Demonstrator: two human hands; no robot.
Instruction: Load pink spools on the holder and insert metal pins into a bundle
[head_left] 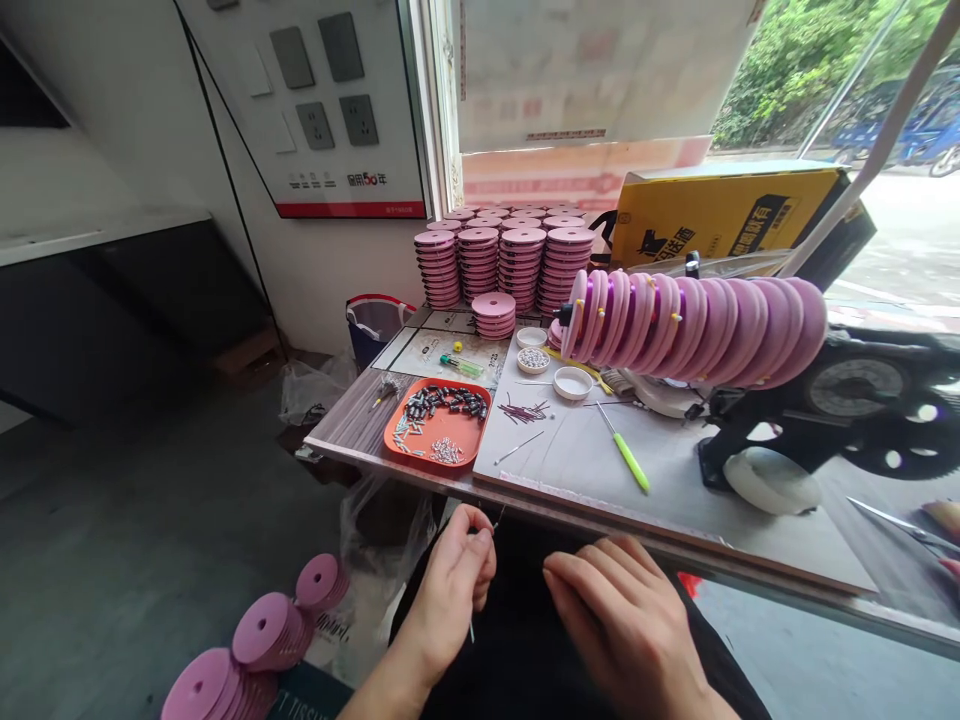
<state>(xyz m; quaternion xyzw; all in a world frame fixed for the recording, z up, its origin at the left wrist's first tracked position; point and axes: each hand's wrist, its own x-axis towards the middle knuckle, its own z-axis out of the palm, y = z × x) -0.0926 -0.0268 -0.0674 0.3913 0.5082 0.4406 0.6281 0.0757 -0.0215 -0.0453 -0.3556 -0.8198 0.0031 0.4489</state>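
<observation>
My left hand [456, 565] is in front of the table edge, with thumb and forefinger pinched together. A thin wire-like piece [499, 517] sticks out from the fingertips, and a short pale end shows below the hand. Its exact kind is too small to tell. To the right, my right hand [619, 600] is over the lap with its fingers curled in and the knuckles up. Whatever it may hold is hidden. Nearest to the left hand on the table is an orange tray [424, 457] with small metal parts and dark cylindrical pieces.
On a board [555, 465] are dark red short pieces [523, 411], a green-handled hook tool [628, 460] and white dishes [573, 382]. Pink spools [694, 325] fill a black machine's [855, 385] shaft. More spools [523, 260] are stacked behind. Scissors [892, 520] lie at right.
</observation>
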